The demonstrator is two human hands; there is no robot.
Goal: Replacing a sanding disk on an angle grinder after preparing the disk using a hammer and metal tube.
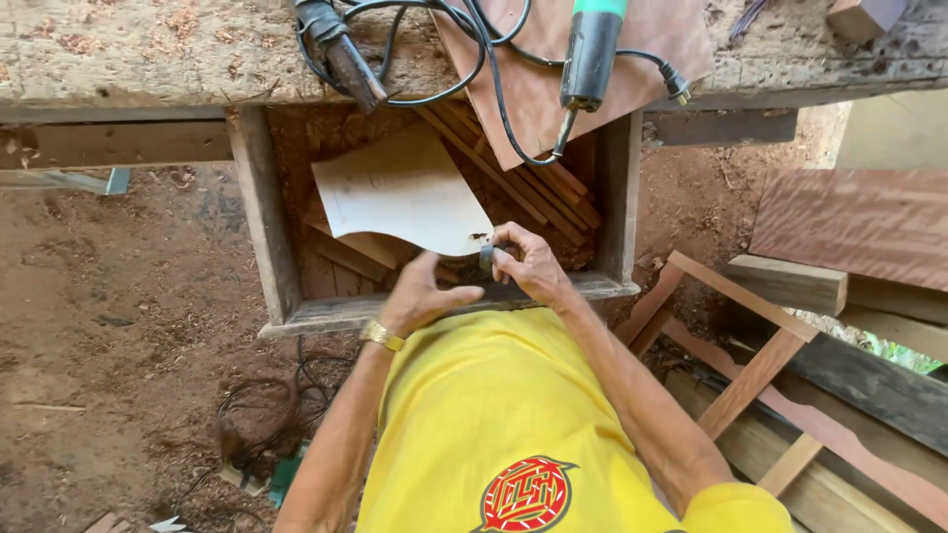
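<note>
You are pinching a small dark piece in your right hand, your left hand curled, steadying the pale template; marking seems underway, needing steadiness.

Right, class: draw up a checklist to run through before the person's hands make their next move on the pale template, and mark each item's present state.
1. Both hands in view: ok, left hand, right hand.
2. Template supported on the crate: ok.
3. Small dark object gripped in right hand: ok; its kind, cannot tell.
4. Left hand's hold on the template: cannot tell.
5. Cables and power tool apart from hands: ok.
</note>
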